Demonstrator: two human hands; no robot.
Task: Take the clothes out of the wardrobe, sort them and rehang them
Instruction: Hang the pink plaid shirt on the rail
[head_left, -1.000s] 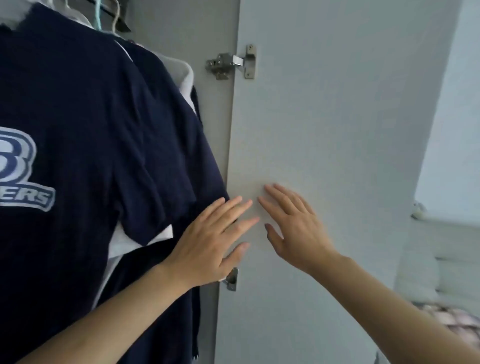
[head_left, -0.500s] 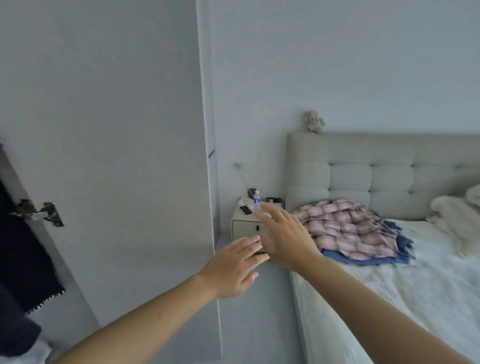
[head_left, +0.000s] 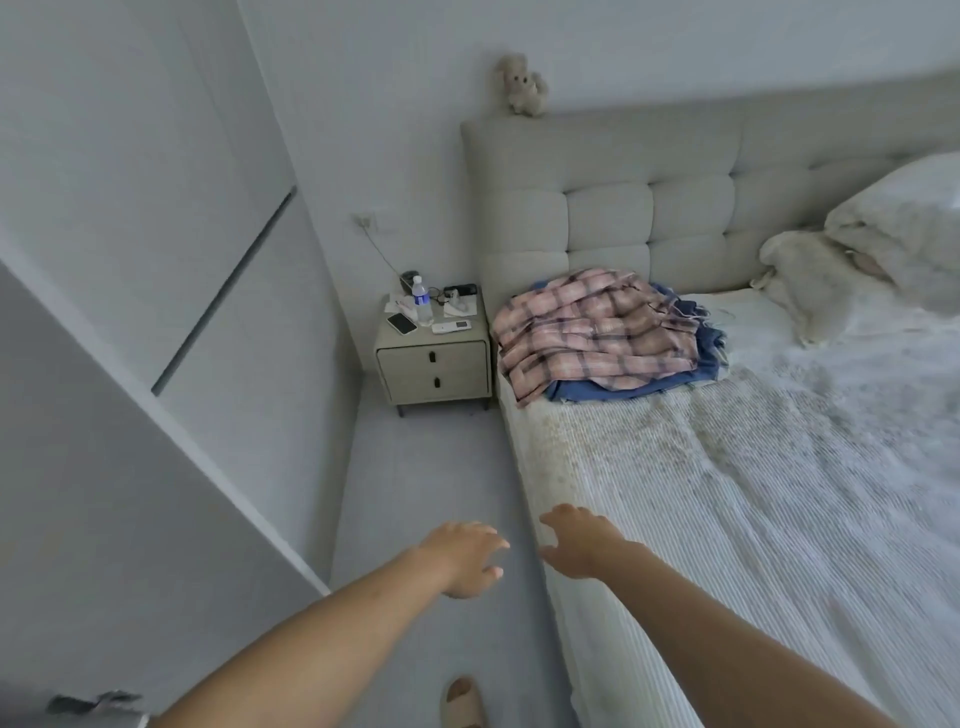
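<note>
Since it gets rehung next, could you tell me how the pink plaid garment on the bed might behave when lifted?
The pink plaid garment lies rumpled in soft folds, so it will probably flop and unfold. It looks light. Lifting it may drag the blue garment underneath.

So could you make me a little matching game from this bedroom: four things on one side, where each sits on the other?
Things:
1. small beige plush toy
2. clear plastic water bottle
3. pink plaid shirt
4. beige slipper

Places:
A. on the grey floor
B. on the white bedspread, over blue cloth
C. on top of the padded headboard
D. on the bedside cabinet

Pairs: 1-C, 2-D, 3-B, 4-A
</note>
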